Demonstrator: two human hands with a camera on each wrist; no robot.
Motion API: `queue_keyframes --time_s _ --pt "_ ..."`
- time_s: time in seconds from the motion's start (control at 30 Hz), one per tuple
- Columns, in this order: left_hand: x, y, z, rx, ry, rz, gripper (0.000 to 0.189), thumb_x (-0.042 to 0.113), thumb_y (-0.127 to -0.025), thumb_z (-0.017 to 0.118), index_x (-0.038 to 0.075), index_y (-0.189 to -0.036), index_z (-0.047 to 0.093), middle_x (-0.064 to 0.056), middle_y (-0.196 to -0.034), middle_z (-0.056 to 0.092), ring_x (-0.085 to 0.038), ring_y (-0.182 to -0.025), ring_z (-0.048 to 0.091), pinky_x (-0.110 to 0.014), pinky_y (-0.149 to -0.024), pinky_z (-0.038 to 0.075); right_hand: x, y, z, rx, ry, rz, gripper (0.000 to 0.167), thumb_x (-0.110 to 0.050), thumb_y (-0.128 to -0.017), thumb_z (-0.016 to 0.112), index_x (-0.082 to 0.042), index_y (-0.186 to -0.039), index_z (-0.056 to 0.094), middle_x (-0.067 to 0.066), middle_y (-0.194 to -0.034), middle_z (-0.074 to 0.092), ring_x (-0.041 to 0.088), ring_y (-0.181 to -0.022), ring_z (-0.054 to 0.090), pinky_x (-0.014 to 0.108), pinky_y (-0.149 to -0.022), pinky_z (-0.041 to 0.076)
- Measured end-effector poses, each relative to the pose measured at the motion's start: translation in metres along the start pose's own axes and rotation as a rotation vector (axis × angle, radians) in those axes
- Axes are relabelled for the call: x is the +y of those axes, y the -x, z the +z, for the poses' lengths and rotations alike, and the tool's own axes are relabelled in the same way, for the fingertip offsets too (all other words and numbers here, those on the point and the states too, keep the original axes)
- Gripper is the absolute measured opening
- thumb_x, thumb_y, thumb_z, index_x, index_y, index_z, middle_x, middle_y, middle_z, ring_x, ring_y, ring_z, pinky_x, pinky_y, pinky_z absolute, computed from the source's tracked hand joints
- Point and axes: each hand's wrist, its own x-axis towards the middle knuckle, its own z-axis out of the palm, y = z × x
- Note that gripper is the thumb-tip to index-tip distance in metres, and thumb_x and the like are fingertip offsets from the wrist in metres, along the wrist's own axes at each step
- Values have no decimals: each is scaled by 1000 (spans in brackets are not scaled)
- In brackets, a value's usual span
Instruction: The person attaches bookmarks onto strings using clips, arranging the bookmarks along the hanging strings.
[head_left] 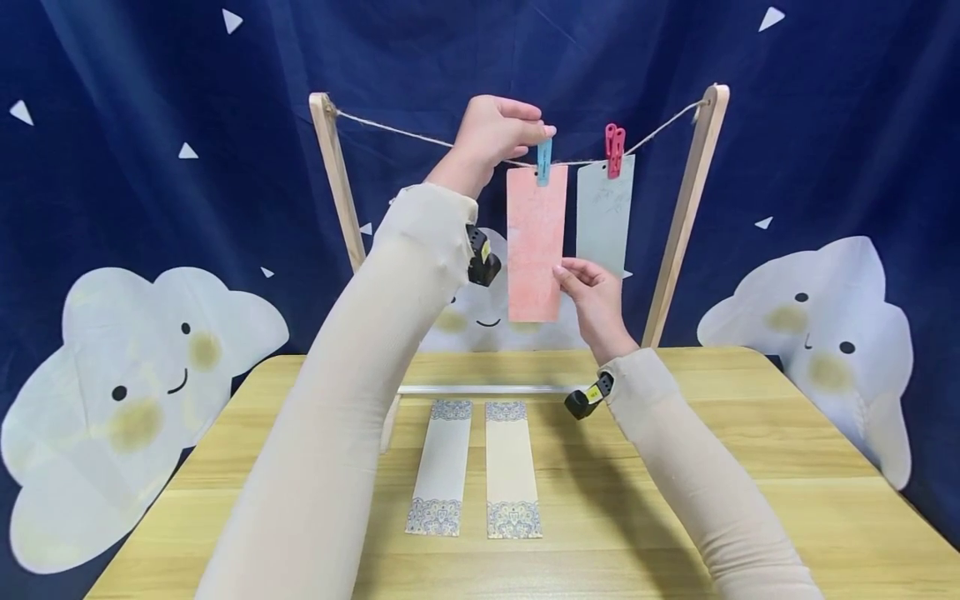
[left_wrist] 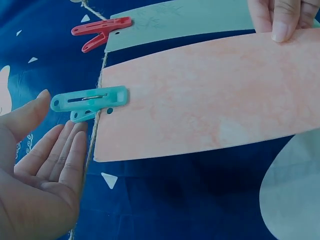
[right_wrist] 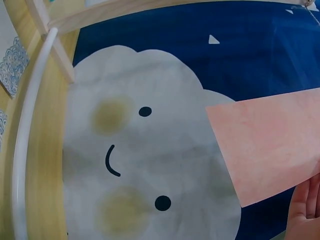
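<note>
A pink card (head_left: 536,250) hangs from a twine line, with a light-blue clothespin (left_wrist: 92,99) clipped over its top edge and the twine. My left hand (head_left: 498,137) is around the clothespin's handle end. In the left wrist view its thumb and fingers (left_wrist: 65,150) are spread apart, close to the levers but not squeezing them. Lower down, my right hand (head_left: 596,296) pinches the card's right edge, thumb on the front. To the right a pale green card (head_left: 603,204) hangs by a red clothespin (head_left: 615,150).
The twine (head_left: 393,129) sags between two wooden posts (head_left: 686,217) of a frame with a white bar (head_left: 487,389) low across it. Two long patterned cards, one white (head_left: 442,458) and one cream (head_left: 512,458), lie on the wooden table (head_left: 750,467). A blue cloud-print curtain (head_left: 150,208) hangs behind.
</note>
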Motion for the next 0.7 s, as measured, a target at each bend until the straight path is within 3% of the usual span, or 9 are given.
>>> queue_keyframes --time_s 0.2,0.5,0.7 --pt "-1 3 -4 8 4 11 40 13 -81 75 6 -118 64 -2 -119 62 -12 -110 57 -19 -92 46 3 0 0 19 10 19 12 -3 -86 66 -14 -84 68 -3 -79 67 7 -72 60 20 -71 51" --pt "-11 9 -22 23 56 24 42 13 -80 75 5 -120 64 -4 -117 65 -11 -106 61 -19 -90 48 7 -1 -3 6 20 27 11 -5 -87 67 -15 -84 68 -5 -80 66 7 -71 59 20 -68 50" --pt "-24 24 -32 27 85 54 43 9 -81 74 4 -122 62 -5 -117 66 -11 -105 63 -22 -89 49 15 3 -7 -33 83 42 4 -11 -88 67 -10 -92 68 -4 -81 65 9 -74 60 24 -75 51"
